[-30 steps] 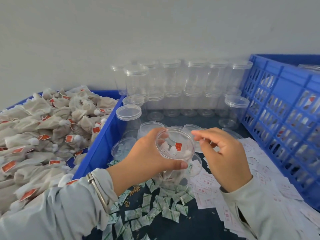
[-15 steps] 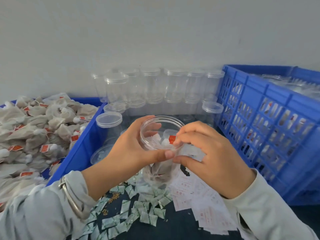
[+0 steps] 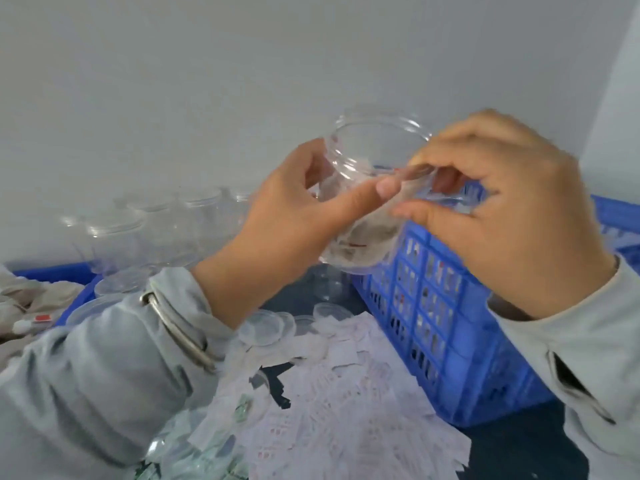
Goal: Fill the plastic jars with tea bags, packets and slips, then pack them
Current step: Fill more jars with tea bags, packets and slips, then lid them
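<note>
My left hand [image 3: 294, 216] grips a clear plastic jar [image 3: 374, 150] with tea bags inside, raised high in front of the wall and tilted. The jar's mouth is uncovered. My right hand [image 3: 512, 209] is at the jar's right side, fingers curled round a clear lid [image 3: 440, 199] held against the jar's wall. White paper slips [image 3: 346, 393] lie spread on the dark table below. Small green packets [image 3: 242, 407] lie at the lower left of the slips.
A blue crate [image 3: 450, 306] holding filled jars stands at the right. Empty clear jars [image 3: 152, 230] line the wall at the left. Loose lids [image 3: 266, 327] sit on the table. A blue bin of tea bags [image 3: 31, 306] shows at the far left.
Both hands have lifted the jar up and to the right, toward the blue crate. The view has swung right, and the right hand now holds a lid beside the jar.
</note>
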